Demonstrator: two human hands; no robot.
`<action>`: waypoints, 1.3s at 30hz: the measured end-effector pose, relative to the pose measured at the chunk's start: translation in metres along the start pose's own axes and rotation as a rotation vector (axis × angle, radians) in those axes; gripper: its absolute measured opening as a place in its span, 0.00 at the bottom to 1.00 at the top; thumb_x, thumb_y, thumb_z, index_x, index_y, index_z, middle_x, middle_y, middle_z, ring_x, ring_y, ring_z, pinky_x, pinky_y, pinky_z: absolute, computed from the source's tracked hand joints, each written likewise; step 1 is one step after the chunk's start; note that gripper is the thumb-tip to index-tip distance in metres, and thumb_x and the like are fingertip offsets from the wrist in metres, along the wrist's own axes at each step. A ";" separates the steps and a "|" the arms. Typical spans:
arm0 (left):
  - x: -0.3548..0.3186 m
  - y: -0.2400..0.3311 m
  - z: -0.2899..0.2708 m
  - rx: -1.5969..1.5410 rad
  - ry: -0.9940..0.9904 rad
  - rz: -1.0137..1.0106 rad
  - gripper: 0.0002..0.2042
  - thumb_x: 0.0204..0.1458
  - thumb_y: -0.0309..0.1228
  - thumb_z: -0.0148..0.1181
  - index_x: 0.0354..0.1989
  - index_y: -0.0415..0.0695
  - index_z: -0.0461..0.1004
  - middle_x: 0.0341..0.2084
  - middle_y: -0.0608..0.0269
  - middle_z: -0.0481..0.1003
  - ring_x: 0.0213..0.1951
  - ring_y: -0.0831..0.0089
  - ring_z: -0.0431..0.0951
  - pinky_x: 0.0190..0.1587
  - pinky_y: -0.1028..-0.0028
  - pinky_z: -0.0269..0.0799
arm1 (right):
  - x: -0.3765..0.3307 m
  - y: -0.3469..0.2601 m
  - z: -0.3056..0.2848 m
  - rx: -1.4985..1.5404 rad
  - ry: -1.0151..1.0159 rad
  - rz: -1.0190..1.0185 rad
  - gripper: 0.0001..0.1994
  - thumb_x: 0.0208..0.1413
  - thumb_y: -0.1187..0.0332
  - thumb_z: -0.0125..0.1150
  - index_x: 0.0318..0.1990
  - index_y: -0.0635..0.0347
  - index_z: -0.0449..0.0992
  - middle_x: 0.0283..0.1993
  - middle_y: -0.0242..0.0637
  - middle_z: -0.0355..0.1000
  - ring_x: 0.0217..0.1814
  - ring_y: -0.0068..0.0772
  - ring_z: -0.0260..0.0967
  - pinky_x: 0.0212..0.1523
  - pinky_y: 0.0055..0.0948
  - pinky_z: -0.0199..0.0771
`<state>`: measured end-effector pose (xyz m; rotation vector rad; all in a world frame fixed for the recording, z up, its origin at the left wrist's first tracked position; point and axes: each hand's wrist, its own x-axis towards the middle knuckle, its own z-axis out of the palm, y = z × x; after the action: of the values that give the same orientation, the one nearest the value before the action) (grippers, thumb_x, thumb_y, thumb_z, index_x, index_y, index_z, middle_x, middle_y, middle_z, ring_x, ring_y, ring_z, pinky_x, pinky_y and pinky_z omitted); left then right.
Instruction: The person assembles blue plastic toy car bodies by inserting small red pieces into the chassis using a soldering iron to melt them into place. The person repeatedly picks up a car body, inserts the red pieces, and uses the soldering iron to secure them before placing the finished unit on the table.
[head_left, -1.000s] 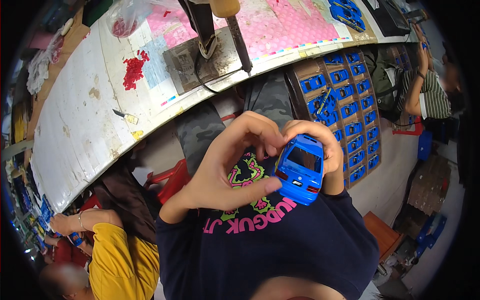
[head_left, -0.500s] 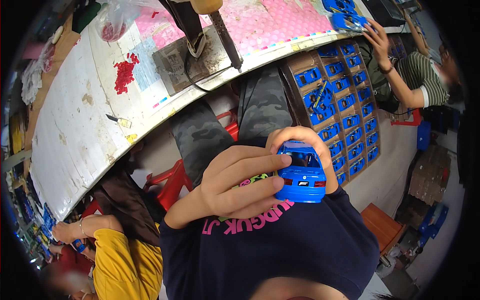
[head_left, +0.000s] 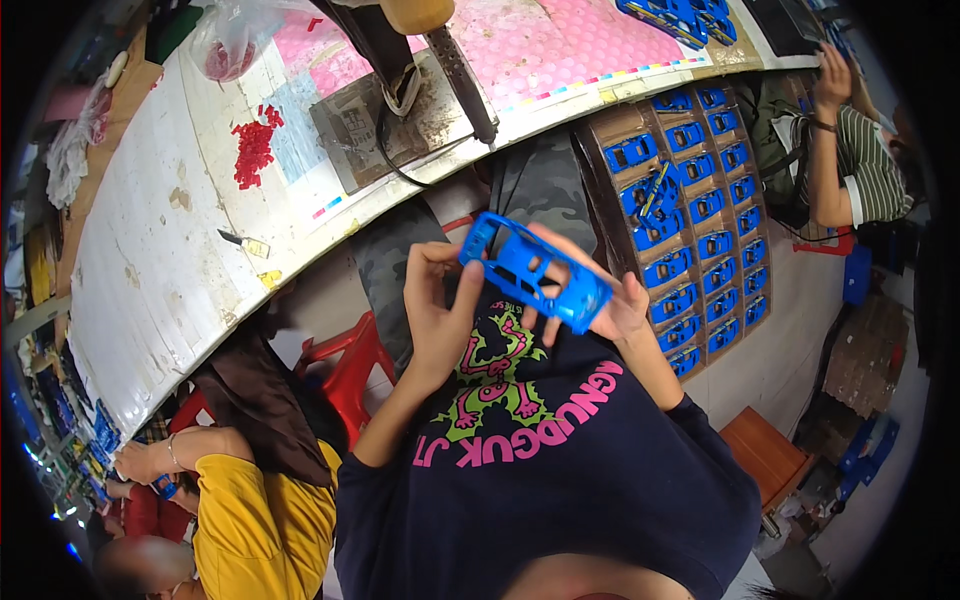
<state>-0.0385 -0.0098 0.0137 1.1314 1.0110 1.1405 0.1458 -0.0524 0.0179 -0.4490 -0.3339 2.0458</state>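
A blue toy car body (head_left: 524, 264) is tilted lengthwise between my hands, above my lap. Its window openings are empty and let me see through. My left hand (head_left: 438, 305) pinches its left end between thumb and fingers. At the other end my right hand (head_left: 622, 308) supports the car from beneath and along its far side, and some fingers show through and below the shell. The car hides part of those fingers.
A box of blue toy cars (head_left: 715, 243) in rows stands at my right. On the white table (head_left: 150, 270) are red pieces (head_left: 254, 148), a small blade (head_left: 231, 237) and a press-like tool (head_left: 463, 85). Co-workers sit on both sides; a red stool (head_left: 352, 370) is at left.
The car has moved up and left, away from my chest, and turned from end-on to lengthwise. Both hands have shifted their grip. The right co-worker's hand has left the blue cars on the table.
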 end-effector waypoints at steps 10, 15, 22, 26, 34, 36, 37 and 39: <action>0.035 0.007 0.019 -0.134 0.076 -0.116 0.07 0.55 0.29 0.46 0.35 0.38 0.60 0.26 0.63 0.67 0.29 0.82 0.66 0.34 0.82 0.63 | 0.044 -0.014 0.010 -0.529 0.315 -0.453 0.29 0.50 0.80 0.51 0.57 0.63 0.46 0.51 0.47 0.59 0.28 0.35 0.70 0.26 0.25 0.71; 0.046 0.009 0.021 -0.162 0.058 -0.135 0.17 0.57 0.37 0.34 0.39 0.33 0.62 0.25 0.63 0.65 0.29 0.78 0.65 0.36 0.78 0.60 | 0.061 -0.029 0.014 -0.695 0.387 -0.532 0.25 0.47 0.77 0.58 0.52 0.63 0.55 0.41 0.39 0.64 0.28 0.24 0.68 0.24 0.18 0.69; 0.057 0.009 0.025 -0.426 -0.020 -0.118 0.22 0.57 0.40 0.30 0.45 0.31 0.60 0.24 0.65 0.60 0.28 0.77 0.58 0.34 0.77 0.55 | 0.069 -0.041 0.025 -1.152 0.448 -0.756 0.29 0.39 0.73 0.66 0.51 0.65 0.58 0.44 0.40 0.65 0.41 0.29 0.67 0.42 0.24 0.67; 0.059 0.010 0.027 -0.505 -0.052 -0.091 0.24 0.56 0.41 0.29 0.46 0.30 0.59 0.24 0.64 0.59 0.29 0.77 0.57 0.35 0.77 0.54 | 0.070 -0.047 0.036 -1.125 0.362 -0.802 0.30 0.38 0.73 0.66 0.51 0.66 0.58 0.47 0.43 0.65 0.45 0.32 0.67 0.44 0.26 0.67; 0.060 0.017 0.033 -0.521 -0.061 -0.052 0.23 0.56 0.43 0.30 0.48 0.33 0.58 0.24 0.66 0.60 0.28 0.79 0.57 0.34 0.79 0.53 | 0.069 -0.052 0.041 -1.250 0.308 -0.872 0.31 0.36 0.74 0.66 0.50 0.66 0.58 0.48 0.45 0.67 0.48 0.34 0.68 0.46 0.27 0.67; 0.060 0.016 0.033 -0.532 -0.065 -0.053 0.23 0.56 0.43 0.30 0.48 0.33 0.58 0.24 0.66 0.60 0.28 0.79 0.57 0.34 0.79 0.53 | 0.069 -0.055 0.037 -1.300 0.257 -0.852 0.34 0.38 0.68 0.67 0.52 0.68 0.55 0.52 0.48 0.62 0.49 0.33 0.66 0.45 0.27 0.68; 0.061 0.016 0.033 -0.534 -0.066 -0.055 0.23 0.56 0.43 0.30 0.48 0.33 0.58 0.24 0.66 0.60 0.28 0.79 0.57 0.34 0.79 0.53 | 0.069 -0.056 0.036 -1.325 0.231 -0.842 0.35 0.39 0.65 0.67 0.53 0.68 0.53 0.54 0.49 0.59 0.49 0.33 0.65 0.45 0.27 0.69; 0.060 0.015 0.032 -0.539 -0.070 -0.054 0.23 0.56 0.43 0.30 0.48 0.33 0.58 0.25 0.66 0.60 0.28 0.79 0.57 0.34 0.79 0.53 | 0.067 -0.055 0.039 -1.318 0.244 -0.816 0.36 0.39 0.66 0.68 0.53 0.68 0.53 0.54 0.49 0.59 0.50 0.33 0.64 0.45 0.27 0.69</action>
<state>-0.0004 0.0460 0.0319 0.7013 0.6191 1.2233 0.1409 0.0304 0.0634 -1.0902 -1.4394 0.7412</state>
